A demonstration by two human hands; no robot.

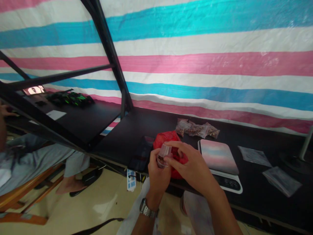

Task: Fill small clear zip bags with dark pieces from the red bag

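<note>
Small clear jar (164,156) sits tilted between both hands, top leaning toward the right hand (189,166), whose fingertips (171,144) pinch it near the top, while the left hand (157,173) grips it lower down (watch (146,209) on that wrist). Red bag (171,138) sits right behind. Fingers block most of the jar, so can't tell what's inside.

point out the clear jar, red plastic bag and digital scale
clear jar (164,152): head view, its upper wall
red plastic bag (163,139): head view, its top fold
digital scale (227,183): head view, its button panel
</note>
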